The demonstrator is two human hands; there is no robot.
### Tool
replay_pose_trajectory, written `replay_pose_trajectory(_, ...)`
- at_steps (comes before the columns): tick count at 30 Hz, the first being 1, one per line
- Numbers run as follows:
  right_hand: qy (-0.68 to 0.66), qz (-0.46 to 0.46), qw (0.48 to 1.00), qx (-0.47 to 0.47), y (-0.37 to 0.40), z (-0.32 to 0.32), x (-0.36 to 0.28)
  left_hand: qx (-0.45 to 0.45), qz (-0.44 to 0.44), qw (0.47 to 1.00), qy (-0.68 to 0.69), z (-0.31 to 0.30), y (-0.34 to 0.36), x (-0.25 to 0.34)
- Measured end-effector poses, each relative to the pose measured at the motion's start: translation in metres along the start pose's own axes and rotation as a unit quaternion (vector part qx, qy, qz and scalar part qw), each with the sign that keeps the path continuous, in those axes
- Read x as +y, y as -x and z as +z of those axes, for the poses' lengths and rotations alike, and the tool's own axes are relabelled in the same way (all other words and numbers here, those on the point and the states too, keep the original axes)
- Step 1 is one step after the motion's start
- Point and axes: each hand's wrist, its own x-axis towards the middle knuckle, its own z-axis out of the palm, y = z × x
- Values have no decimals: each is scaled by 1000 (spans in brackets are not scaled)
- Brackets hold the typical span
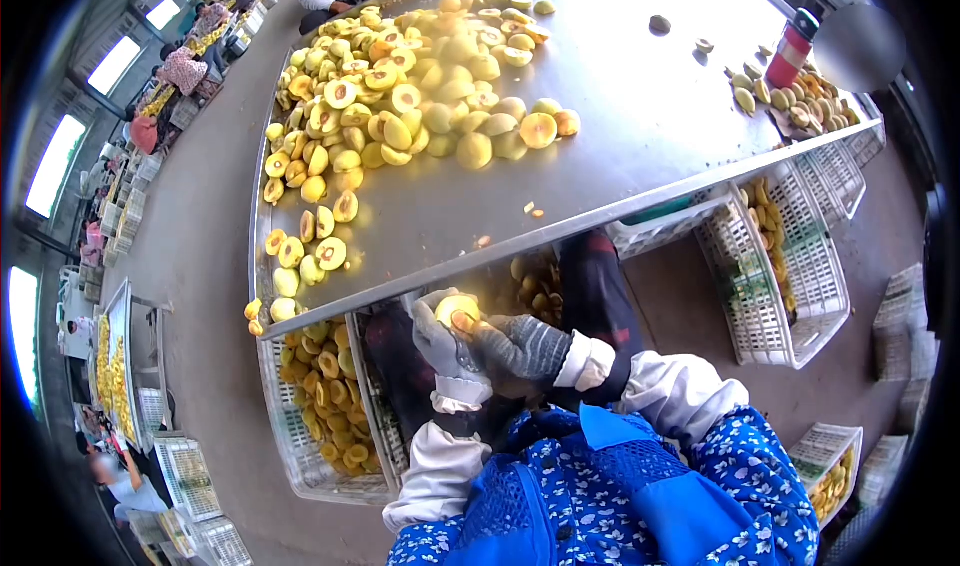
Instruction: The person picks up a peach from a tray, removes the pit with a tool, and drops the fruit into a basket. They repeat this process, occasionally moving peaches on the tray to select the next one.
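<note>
Your left hand [440,344] grips a fruit half [457,310] in front of the table [640,156]; your right hand [520,346] touches it, fingers bent, their exact grip indiscernible. Should the left fingers slacken, slick flesh could slip toward your lap.

1. The left glove [437,346] is pale grey knit.
2. The right glove [528,348] is a darker, mottled grey, with lighter stripes near the wrist.
3. White gathered cuffs [587,363] border dark bands [612,378] on both forearms.
4. Loose, off-white sleeves [685,396] puff out above them.
5. The blue top [755,476] carries small white flowers, plain blue panels [680,511] and netted patches [500,496].
6. The trousers [600,286] look dark with reddish marks, though shadow blurs them.
</note>
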Motion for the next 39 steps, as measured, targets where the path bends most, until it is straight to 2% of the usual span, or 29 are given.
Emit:
replay_pose_trajectory(2, 26, -96, 994, -35, 2, -10, 16, -31, 5, 999, -18, -5, 1, -1)
replay_pose_trajectory(4, 57, -42, 995, -73, 0, -20, 14, -53, 7, 998, -36, -12, -2, -7)
replay_pose_trajectory(5, 69, -52, 993, -81, 2, -26, 11, -71, 47, 993, -76, -18, -5, -12)
replay_pose_trajectory(7, 75, -6, 990, -118, -5, -31, 20, -107, 128, 974, -152, -27, -10, -19)
replay_pose_trajectory(9, -2, -5, 992, -129, -2, -28, 22, -121, 187, 957, -186, -29, -12, -17)
replay_pose_trajectory(11, 13, -81, 990, -113, -3, -22, 26, -127, 231, 945, -194, -26, -13, -12)
replay_pose_trajectory(13, -132, -10, 986, -105, -2, -12, 17, -104, 241, 946, -190, -22, -14, -8)
replay_pose_trajectory(14, -195, 66, 970, -128, -3, -12, 15, -93, 246, 946, -190, -21, -14, -6)
replay_pose_trajectory(15, -181, 79, 973, -118, -4, -9, 17, -97, 242, 946, -192, -17, -10, 1)
replay_pose_trajectory(18, -156, 35, 981, -113, -5, -11, 15, -114, 259, 932, -226, -21, -12, 1)
replay_pose_trajectory(19, -93, -10, 989, -116, -7, -15, 19, -138, 275, 909, -281, -20, -12, 7)
replay_pose_trajectory(20, -29, -55, 992, -113, -8, -19, 24, -141, 252, 916, -277, -19, -12, 7)
replay_pose_trajectory(22, 13, -62, 989, -136, -8, -25, 21, -145, 207, 929, -272, -20, -12, 9)
replay_pose_trajectory(24, 17, -61, 986, -156, -9, -23, 28, -135, 112, 970, -165, -14, -12, 10)
replay_pose_trajectory(26, -67, -21, 983, -170, -8, -16, 39, -130, -18, 991, -35, -9, -5, 14)
replay_pose_trajectory(27, -128, 6, 977, -171, -7, -12, 43, -126, -37, 991, -16, -7, -1, 16)
replay_pose_trajectory(28, -217, 77, 957, -175, -4, -9, 41, -123, -54, 991, 3, -3, 0, 18)
replay_pose_trajectory(30, -269, 82, 946, -160, -1, -3, 42, -127, -92, 987, 35, -2, 0, 18)
replay_pose_trajectory(31, -233, 16, 962, -144, 0, 2, 46, -133, -112, 984, 47, -4, -1, 17)
replay_pose_trajectory(33, -296, 67, 937, -174, 2, 3, 42, -108, -129, 983, 72, 0, 5, 21)
replay_pose_trajectory(34, -326, 94, 922, -186, 3, 3, 39, -133, -177, 965, 142, -6, 2, 18)
replay_pose_trajectory(35, -272, 79, 933, -223, 4, 2, 33, -155, -225, 939, 211, -16, -4, 14)
replay_pose_trajectory(36, -221, 25, 947, -231, 4, 4, 42, -177, -270, 905, 278, -20, -5, 15)
replay_pose_trajectory(37, -168, -29, 958, -232, 4, 6, 50, -195, -250, 905, 282, -19, -4, 14)
replay_pose_trajectory(38, -116, -83, 963, -227, 4, 8, 59, -149, -224, 934, 233, -18, -5, 18)
replay_pose_trajectory(39, -137, -66, 965, -214, 5, 7, 58, -102, -198, 957, 184, -16, -5, 25)
